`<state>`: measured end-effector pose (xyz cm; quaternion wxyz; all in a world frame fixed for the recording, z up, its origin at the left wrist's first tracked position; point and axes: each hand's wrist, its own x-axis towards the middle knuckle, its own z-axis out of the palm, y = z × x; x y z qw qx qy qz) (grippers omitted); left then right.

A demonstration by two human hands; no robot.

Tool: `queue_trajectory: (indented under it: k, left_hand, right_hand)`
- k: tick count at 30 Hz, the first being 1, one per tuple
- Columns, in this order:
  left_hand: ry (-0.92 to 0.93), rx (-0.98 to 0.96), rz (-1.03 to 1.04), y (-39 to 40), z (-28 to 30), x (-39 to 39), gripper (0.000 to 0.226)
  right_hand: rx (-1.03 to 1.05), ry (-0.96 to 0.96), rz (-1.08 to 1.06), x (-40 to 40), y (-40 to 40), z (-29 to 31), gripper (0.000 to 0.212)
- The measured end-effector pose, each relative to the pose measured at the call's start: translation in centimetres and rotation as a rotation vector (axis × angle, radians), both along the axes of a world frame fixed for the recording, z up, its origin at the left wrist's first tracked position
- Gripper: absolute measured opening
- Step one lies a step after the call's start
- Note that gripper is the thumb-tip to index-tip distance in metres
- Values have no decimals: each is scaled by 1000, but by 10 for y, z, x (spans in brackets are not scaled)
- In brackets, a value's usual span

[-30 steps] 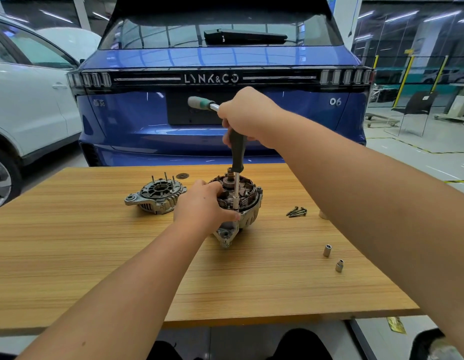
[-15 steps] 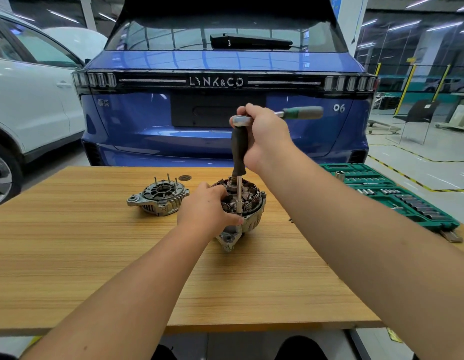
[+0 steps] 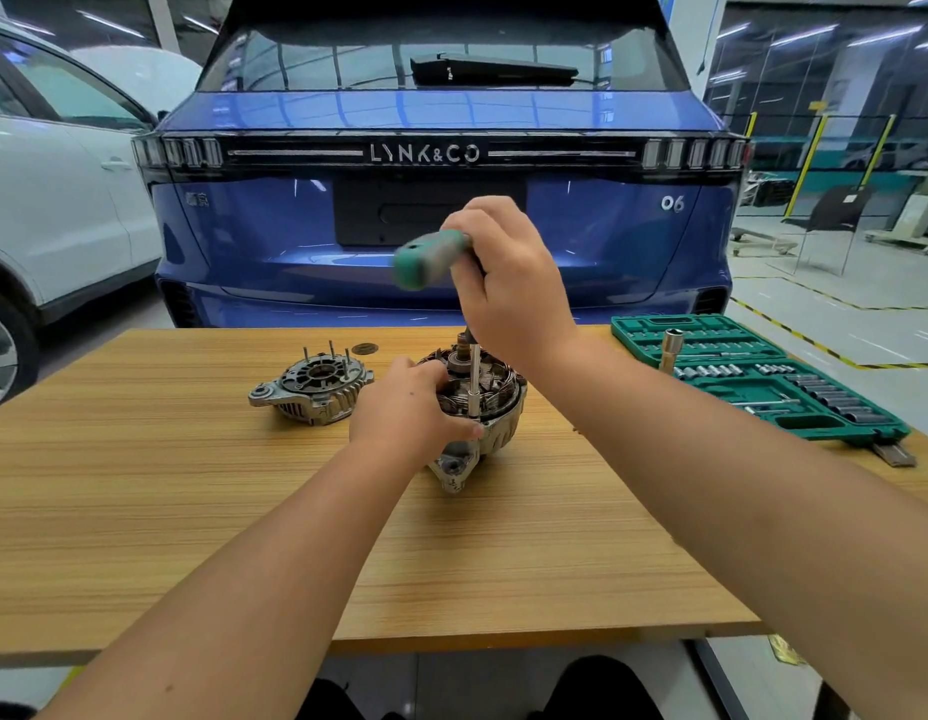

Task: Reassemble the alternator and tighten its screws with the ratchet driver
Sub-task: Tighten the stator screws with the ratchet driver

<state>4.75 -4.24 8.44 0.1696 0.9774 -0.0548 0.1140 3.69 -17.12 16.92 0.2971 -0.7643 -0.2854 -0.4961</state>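
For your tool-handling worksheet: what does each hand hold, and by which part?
The right hand grips the ratchet driver at its head end. The left hand holds the alternator body by its near-left side.

2 cars point(image 3: 441, 210), 2 alternator halves point(image 3: 312, 389)

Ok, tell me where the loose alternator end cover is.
In the head view the end cover lies on the wooden table, left of the alternator body and the left hand gripping it.

Bare metal on grained wood.
The alternator body point(image 3: 495, 433) and loose end cover point(image 3: 311, 389) are dull grey cast metal; the table point(image 3: 139, 501) is matt wood-grain; the socket case point(image 3: 794, 407) green plastic.
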Motion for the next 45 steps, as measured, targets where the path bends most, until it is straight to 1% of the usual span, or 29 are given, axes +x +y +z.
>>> queue_trajectory:
  k: [2, 5, 8, 11, 15, 18, 21, 24, 26, 28, 30, 35, 38, 41, 45]
  left_hand:
    - [-6, 8, 0, -1, -1, 0, 79]
    - [-9, 8, 1, 0, -1, 1, 79]
    - [1, 2, 1, 0, 0, 1, 80]
    - [7, 7, 0, -1, 1, 1, 80]
    - [-12, 17, -3, -2, 2, -1, 81]
    - [-16, 10, 0, -1, 1, -1, 81]
    - [-8, 5, 2, -1, 0, -1, 80]
    - [-2, 19, 11, -1, 0, -1, 83]
    - [1, 25, 16, -2, 0, -1, 83]
    - [1, 25, 18, -2, 1, 0, 82]
    - [4, 21, 16, -2, 1, 0, 82]
    - [12, 2, 17, -2, 1, 1, 81]
    - [11, -6, 16, -2, 1, 1, 81]
    - [12, -7, 19, -2, 0, 2, 81]
    - [6, -8, 13, -2, -1, 2, 81]
  right_hand:
    - [-79, 11, -51, -1, -2, 2, 24]
    - [-177, 103, -72, -2, -3, 9, 39]
    - [-254, 132, -73, -2, -5, 17, 45]
    - [-315, 152, -114, -1, -7, 22, 46]
    - [-315, 170, -139, -3, -7, 32, 40]
    - [-317, 316, -151, -2, -2, 44, 40]
    - [-234, 544, -129, -2, 5, 58, 41]
    - [-104, 766, -106, -3, 8, 69, 29]
    - [96, 939, -28, -3, 9, 75, 17]
    - [317, 1076, 45, -5, 8, 77, 15]
    - [473, 1162, 134, -6, 5, 77, 16]
    - [598, 1310, 333, -2, -4, 71, 14]
    - [647, 1358, 421, 0, 0, 68, 13]
    - [696, 1343, 433, 2, 3, 64, 12]
    - [684, 1306, 403, 3, 3, 62, 14]
